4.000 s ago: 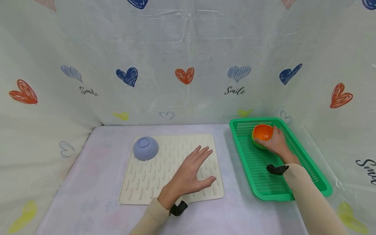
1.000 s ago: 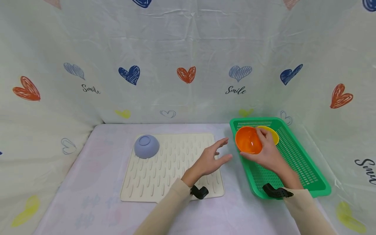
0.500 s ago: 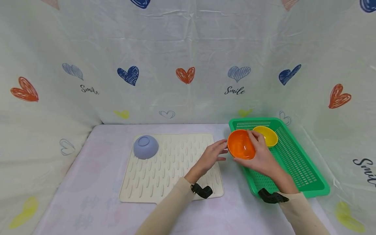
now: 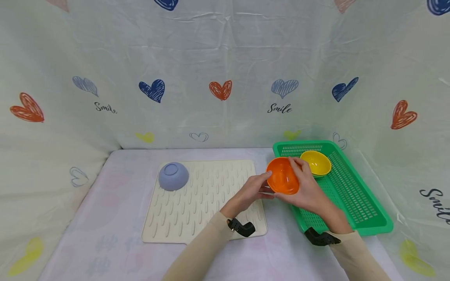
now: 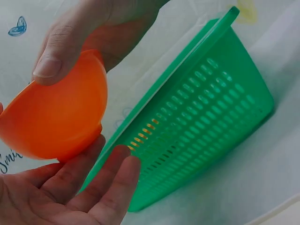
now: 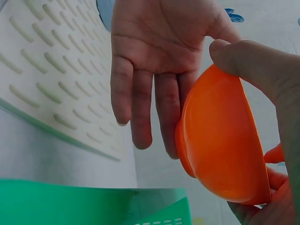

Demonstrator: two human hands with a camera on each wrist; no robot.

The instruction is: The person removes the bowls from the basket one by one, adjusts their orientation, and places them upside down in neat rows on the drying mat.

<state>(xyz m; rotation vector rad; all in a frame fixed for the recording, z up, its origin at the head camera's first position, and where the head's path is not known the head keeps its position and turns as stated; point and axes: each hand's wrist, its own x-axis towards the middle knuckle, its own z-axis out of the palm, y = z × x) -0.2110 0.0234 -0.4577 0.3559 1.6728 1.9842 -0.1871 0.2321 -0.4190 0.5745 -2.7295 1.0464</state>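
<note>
Lying upturned: lavender-blue round bowl (image 4: 174, 176) on cream ridged mat (image 4: 204, 195)
Left hand (image 4: 250, 191): straight fingers touching round orange bowl (image 4: 282, 177)
Orange bowl: tilted, between hands
Right hand (image 4: 308, 195): grasping orange bowl
Green perforated plastic basket (image 4: 355, 199): round yellow bowl (image 4: 315, 163) inside

On a table (image 4: 116, 218), a mat (image 4: 207, 210) lies left of a basket (image 4: 377, 224), a gap between them. An upside-down bowl (image 4: 174, 177) sits on the mat's far left corner; a second bowl (image 4: 318, 164) is at the basket's far end. A third bowl (image 4: 282, 176) is between left hand (image 4: 250, 191) and right hand (image 4: 309, 193).
</note>
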